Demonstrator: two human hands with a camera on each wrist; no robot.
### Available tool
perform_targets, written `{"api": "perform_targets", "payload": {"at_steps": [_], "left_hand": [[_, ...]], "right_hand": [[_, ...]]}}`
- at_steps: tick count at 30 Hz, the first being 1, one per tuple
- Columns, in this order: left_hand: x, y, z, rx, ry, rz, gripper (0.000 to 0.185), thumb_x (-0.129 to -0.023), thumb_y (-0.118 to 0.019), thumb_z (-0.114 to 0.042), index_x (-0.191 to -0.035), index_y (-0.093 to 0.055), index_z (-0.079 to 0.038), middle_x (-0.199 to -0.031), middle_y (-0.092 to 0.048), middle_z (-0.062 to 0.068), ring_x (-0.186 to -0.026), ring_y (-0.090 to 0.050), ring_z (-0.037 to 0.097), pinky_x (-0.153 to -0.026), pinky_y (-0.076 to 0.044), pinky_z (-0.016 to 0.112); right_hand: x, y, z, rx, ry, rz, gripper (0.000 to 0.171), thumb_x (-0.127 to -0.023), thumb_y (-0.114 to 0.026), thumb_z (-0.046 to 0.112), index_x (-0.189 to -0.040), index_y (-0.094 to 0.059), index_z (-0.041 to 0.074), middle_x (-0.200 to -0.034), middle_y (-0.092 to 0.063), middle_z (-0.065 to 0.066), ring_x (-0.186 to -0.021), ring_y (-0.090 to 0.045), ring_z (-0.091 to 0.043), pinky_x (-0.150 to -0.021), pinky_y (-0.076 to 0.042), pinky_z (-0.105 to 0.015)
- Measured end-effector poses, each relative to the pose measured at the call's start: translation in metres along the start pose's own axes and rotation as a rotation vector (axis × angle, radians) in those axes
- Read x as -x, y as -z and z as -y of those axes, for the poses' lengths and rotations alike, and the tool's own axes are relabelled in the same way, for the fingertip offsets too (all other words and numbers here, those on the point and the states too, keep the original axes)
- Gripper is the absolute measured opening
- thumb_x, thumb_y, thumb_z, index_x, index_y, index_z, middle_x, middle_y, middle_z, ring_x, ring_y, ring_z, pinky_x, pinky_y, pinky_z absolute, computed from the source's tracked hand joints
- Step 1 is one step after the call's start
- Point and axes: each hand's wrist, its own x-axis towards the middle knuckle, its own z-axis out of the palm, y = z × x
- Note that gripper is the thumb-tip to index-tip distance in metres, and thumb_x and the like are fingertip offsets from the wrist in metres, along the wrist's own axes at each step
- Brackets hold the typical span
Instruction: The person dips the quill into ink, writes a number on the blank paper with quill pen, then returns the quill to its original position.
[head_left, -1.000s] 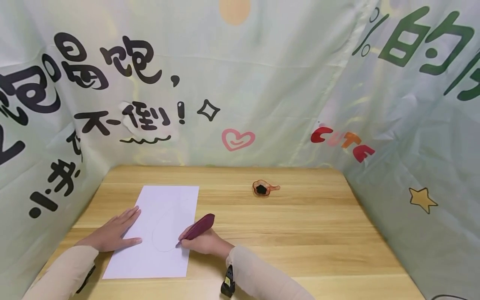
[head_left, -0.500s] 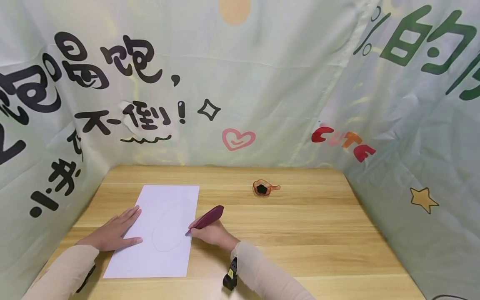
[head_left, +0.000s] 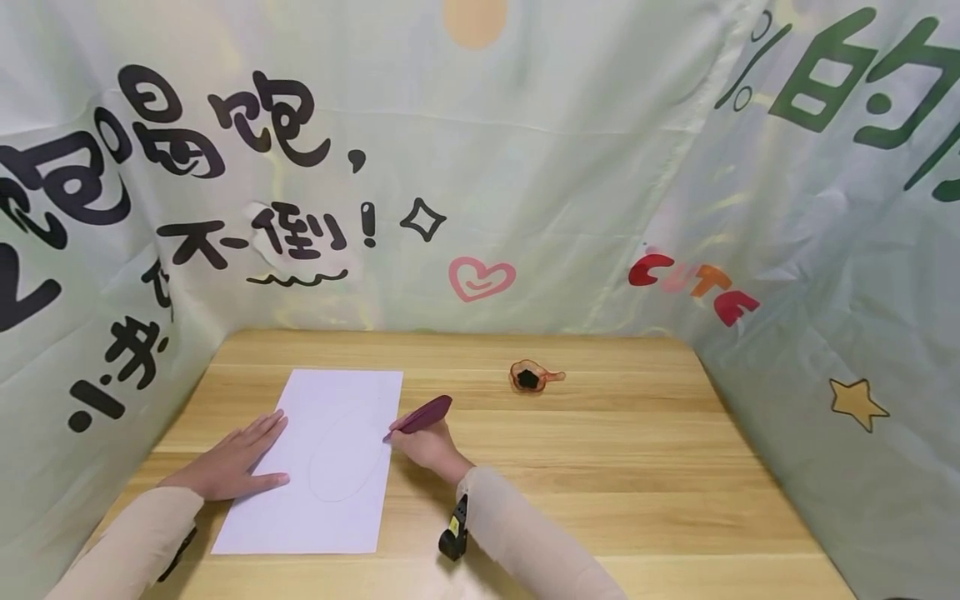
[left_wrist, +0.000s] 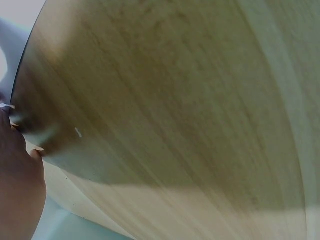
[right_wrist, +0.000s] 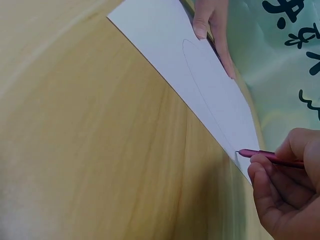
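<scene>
A white sheet of paper point(head_left: 345, 525) lies on the left part of the wooden table. My left hand point(head_left: 236, 461) rests flat on its left edge, fingers straight and thumb spread. My right hand point(head_left: 432, 447) pinches a dark purple pen point(head_left: 425, 414) with a broad, feather-like upper end. In the right wrist view the pen point(right_wrist: 270, 156) has its tip at the paper point(right_wrist: 165, 45) near the long edge. A thin curved line, like part of an oval, runs across the sheet up to the tip. The left wrist view catches only part of my left hand point(left_wrist: 20, 185).
Toward the back of the wooden table point(head_left: 615, 450) sits a small orange-brown, pan-shaped item point(head_left: 528, 377) with a black centre. Printed fabric curtains point(head_left: 570, 183) with lettering and drawings close in the back and both sides.
My right hand has moved up and to the right with the pen along the paper's right side. The drawn line has grown longer. My left hand stays in place on the sheet.
</scene>
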Motion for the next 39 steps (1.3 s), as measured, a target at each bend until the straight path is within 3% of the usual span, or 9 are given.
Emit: {"api": "perform_targets", "payload": {"at_steps": [7,14,21,26,33,39], "left_hand": [[-0.001,-0.004,0.005,0.003,-0.007,0.013,0.093,-0.085,-0.060,-0.059,-0.153,-0.022,-0.007,-0.157,-0.021,0.017,-0.146,-0.013,0.034,-0.106,-0.018,0.068],[-0.001,0.001,-0.002,-0.015,-0.013,-0.009,0.093,-0.083,-0.063,-0.058,-0.148,-0.030,0.000,-0.153,-0.027,0.022,-0.138,-0.025,0.045,-0.104,-0.022,0.069],[0.000,-0.005,0.005,-0.023,-0.015,-0.012,0.093,-0.085,-0.060,-0.059,-0.152,-0.024,-0.006,-0.157,-0.022,0.016,-0.144,-0.018,0.036,-0.108,-0.018,0.067],[0.000,-0.006,0.006,-0.030,-0.041,-0.043,0.092,-0.084,-0.062,-0.058,-0.151,-0.028,-0.004,-0.155,-0.027,0.019,-0.140,-0.024,0.041,-0.101,-0.024,0.069],[-0.001,-0.006,0.005,-0.026,0.013,0.017,0.095,-0.084,-0.059,-0.062,-0.152,-0.024,-0.006,-0.157,-0.022,0.017,-0.144,-0.018,0.037,-0.107,-0.018,0.067],[-0.003,0.003,-0.004,-0.061,0.051,0.054,0.097,-0.082,-0.059,-0.065,-0.149,-0.030,-0.001,-0.155,-0.026,0.021,-0.140,-0.024,0.044,-0.107,-0.021,0.066]], "right_hand": [[-0.007,-0.009,0.006,-0.050,-0.030,-0.034,0.007,-0.079,-0.072,0.006,-0.086,-0.073,0.004,-0.080,-0.072,0.003,-0.064,-0.056,-0.002,-0.056,-0.045,-0.016],[-0.010,-0.019,0.009,-0.055,-0.025,-0.038,0.006,-0.079,-0.071,0.005,-0.084,-0.073,0.004,-0.075,-0.070,0.004,-0.061,-0.055,-0.003,-0.055,-0.045,-0.017],[-0.011,-0.032,0.013,-0.065,-0.012,-0.059,0.005,-0.078,-0.073,0.005,-0.083,-0.073,0.005,-0.076,-0.071,0.005,-0.064,-0.056,0.001,-0.060,-0.046,-0.014],[-0.009,-0.045,0.017,-0.108,-0.041,-0.073,0.006,-0.075,-0.075,0.004,-0.081,-0.073,0.005,-0.074,-0.071,0.005,-0.062,-0.056,0.001,-0.060,-0.047,-0.014],[-0.005,-0.063,0.024,-0.087,-0.050,-0.067,0.005,-0.075,-0.075,0.006,-0.079,-0.073,0.008,-0.069,-0.067,0.009,-0.061,-0.054,0.003,-0.061,-0.047,-0.014],[0.000,-0.076,0.025,-0.176,-0.026,-0.046,0.006,-0.075,-0.074,0.004,-0.080,-0.073,0.005,-0.070,-0.069,0.007,-0.061,-0.055,0.003,-0.061,-0.048,-0.013]]}}
